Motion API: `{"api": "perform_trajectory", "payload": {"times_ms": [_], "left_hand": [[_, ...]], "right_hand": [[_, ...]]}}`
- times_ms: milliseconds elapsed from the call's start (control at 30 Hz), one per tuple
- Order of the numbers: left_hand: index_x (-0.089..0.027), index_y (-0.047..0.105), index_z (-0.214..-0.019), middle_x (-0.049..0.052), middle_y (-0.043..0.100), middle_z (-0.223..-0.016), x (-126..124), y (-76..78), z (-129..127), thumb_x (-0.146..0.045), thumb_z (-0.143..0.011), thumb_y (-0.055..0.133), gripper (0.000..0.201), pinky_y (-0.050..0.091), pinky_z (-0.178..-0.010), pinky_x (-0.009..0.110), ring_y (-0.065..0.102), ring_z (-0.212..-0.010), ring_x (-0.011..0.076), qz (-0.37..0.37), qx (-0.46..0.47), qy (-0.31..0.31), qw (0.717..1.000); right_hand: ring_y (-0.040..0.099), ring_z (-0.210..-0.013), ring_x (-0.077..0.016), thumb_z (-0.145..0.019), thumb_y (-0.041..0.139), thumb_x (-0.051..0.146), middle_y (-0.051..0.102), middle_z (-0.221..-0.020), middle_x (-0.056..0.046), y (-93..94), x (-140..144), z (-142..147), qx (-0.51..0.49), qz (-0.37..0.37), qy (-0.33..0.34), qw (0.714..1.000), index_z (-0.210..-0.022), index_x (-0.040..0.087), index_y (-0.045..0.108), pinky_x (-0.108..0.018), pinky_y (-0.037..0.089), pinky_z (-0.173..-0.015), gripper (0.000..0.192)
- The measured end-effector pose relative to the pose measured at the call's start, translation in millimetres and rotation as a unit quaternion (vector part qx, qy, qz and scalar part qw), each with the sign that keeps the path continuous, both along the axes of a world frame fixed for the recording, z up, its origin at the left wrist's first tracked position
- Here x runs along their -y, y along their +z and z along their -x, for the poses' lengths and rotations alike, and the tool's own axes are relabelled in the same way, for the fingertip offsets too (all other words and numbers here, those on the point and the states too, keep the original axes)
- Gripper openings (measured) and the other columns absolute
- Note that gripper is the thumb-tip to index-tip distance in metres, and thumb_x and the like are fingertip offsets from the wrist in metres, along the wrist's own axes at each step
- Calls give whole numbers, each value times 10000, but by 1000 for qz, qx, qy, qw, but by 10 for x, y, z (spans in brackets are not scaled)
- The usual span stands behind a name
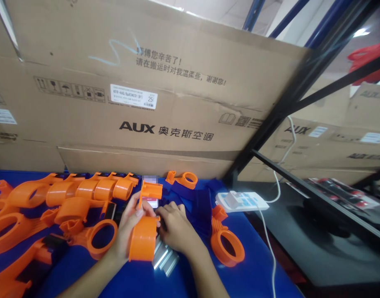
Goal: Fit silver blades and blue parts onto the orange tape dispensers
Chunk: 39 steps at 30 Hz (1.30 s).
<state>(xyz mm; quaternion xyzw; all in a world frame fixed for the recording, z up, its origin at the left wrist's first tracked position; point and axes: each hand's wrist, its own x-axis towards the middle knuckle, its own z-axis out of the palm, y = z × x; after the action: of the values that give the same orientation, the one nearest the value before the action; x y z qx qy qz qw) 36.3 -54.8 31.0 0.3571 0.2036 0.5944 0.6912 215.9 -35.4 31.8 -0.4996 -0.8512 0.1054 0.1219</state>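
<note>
My left hand (128,225) is closed around an orange plastic tape dispenser (143,239), its wide ring facing me and its head upright above my fingers. Against the dispenser's right side, my right hand (174,223) has its fingers curled inward; whatever they pinch is hidden. Below the hands lie several shiny metal pieces (165,256) on the blue table cover (239,273). Partly covered by the dispenser's head, a phone-like screen (152,203) shows behind it.
Several more orange dispensers (61,192) crowd the left side, some with dark parts fitted. Single ones lie at the right (229,248) and back (188,180). Dark blue strips (199,207) lie near a white power strip (239,201) with a cable. A large cardboard box (177,103) stands behind.
</note>
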Motion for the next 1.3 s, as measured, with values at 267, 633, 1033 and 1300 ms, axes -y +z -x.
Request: {"api": "perform_trajectory", "payload": {"times_ms": [267,633,1033,1300], "left_hand": [[-236,580,-1136,31,678,-896,-29,-49,16,-380,-901,715,308,581,-626,291,713,-778,220,1,-14,9,1000],[-234,568,-1165,28,689,-895,-73,-66,22,-394,-869,745,380,582,-633,300,719,-768,220,10,-18,22,1000],[-229,536,-1232,23,697,-850,-49,9,-7,-403,-872,751,454,565,-584,296,735,-773,245,22,-20,49,998],[-218,579,-1182,32,688,-862,-67,-10,7,-437,-856,756,431,577,-592,312,724,-783,251,13,-43,54,998]], "right_hand": [[474,-1006,-240,-867,558,49,646,-1050,-49,-59,0,-6,-32,21,15,999,-1055,224,611,-357,269,-805,262],[469,-991,-238,-867,583,66,634,-1040,-42,-57,7,-35,-32,24,-8,999,-1056,230,599,-356,267,-804,251],[500,-1020,-242,-887,616,80,668,-1070,-40,-36,-4,-84,-31,29,-33,999,-1050,235,614,-349,263,-810,225],[504,-1026,-235,-873,639,82,663,-1041,-28,-50,13,-70,-36,33,-29,998,-1074,239,609,-343,269,-823,256]]}}
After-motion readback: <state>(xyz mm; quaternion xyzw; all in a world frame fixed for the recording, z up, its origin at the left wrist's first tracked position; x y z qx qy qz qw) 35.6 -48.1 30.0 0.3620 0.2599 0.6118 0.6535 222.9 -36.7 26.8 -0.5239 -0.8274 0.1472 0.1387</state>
